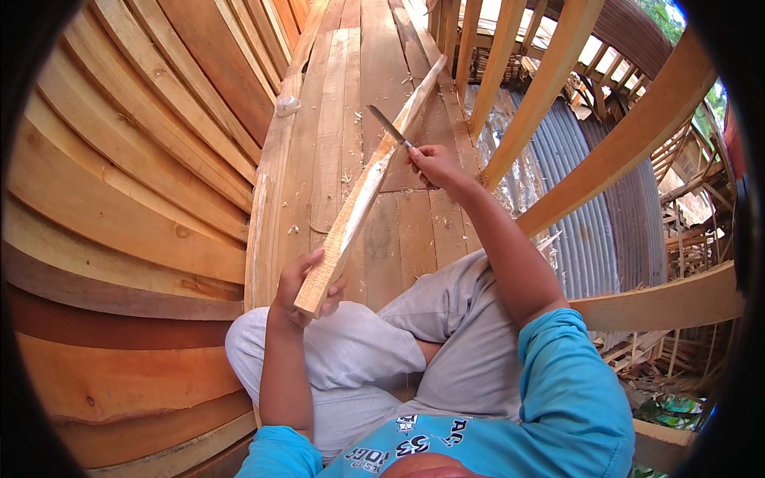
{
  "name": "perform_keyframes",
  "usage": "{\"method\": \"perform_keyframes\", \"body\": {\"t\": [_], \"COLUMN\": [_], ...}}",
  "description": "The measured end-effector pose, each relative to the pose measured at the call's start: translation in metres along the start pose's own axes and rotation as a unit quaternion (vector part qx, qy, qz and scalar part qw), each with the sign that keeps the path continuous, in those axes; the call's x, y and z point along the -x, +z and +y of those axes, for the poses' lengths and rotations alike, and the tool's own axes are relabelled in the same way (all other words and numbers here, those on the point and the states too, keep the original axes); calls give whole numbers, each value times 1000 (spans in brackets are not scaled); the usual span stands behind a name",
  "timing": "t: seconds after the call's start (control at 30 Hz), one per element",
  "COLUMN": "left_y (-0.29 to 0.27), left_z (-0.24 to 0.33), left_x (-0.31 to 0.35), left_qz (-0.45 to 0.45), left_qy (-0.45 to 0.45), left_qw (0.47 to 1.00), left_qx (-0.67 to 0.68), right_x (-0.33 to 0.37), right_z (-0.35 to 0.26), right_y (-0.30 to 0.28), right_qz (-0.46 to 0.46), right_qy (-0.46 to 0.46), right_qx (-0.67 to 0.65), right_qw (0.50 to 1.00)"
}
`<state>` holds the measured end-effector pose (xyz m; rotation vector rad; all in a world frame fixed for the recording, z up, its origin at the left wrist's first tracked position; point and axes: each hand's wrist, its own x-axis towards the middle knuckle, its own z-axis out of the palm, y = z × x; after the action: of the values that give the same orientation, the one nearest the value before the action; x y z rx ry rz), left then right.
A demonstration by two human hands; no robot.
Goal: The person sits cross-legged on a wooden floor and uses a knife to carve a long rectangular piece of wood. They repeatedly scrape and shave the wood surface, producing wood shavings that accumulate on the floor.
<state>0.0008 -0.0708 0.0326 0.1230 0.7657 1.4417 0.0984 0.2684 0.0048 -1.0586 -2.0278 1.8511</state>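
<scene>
A long squared length of wood (355,209) slants from my lap up and away to the right, its far part pared thinner and paler. My left hand (305,285) wraps round the thick near end, above my left knee. In my right hand (434,166) is a knife (387,125), gripped by the handle, with its blade pointing up and left across the wood about midway along. The blade seems to lie on or just over the wood; I cannot tell whether it touches.
Pale shavings (351,151) are scattered on the plank floor (331,103). A plank wall (135,175) stands close on my left. Wooden railing posts (550,68) line the right side, with corrugated metal sheets (562,175) below. A small clear object (288,105) lies by the wall.
</scene>
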Motion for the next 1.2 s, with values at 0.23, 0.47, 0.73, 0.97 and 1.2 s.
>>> {"method": "perform_keyframes", "body": {"t": [0.23, 0.47, 0.73, 0.97, 1.2], "left_y": [1, -4, -3, -3, -9], "left_z": [9, 9, 3, 5, 0], "left_x": [0, -1, -10, -10, -23], "left_qz": [-52, -83, -146, -167, -187], "left_qy": [7, 22, -7, -39, -41], "left_qw": [992, 984, 970, 935, 932], "left_qx": [117, 153, 192, 309, 308], "right_x": [3, -5, -13, 15, 42], "right_z": [-2, 8, -7, -20, -31], "right_y": [12, 15, 17, 53, 69], "right_qz": [-40, 2, 56, 64, 47], "right_qy": [-55, -131, -53, -120, -121], "right_qx": [72, 108, 226, 339, 393], "right_qw": [995, 985, 971, 931, 910]}}
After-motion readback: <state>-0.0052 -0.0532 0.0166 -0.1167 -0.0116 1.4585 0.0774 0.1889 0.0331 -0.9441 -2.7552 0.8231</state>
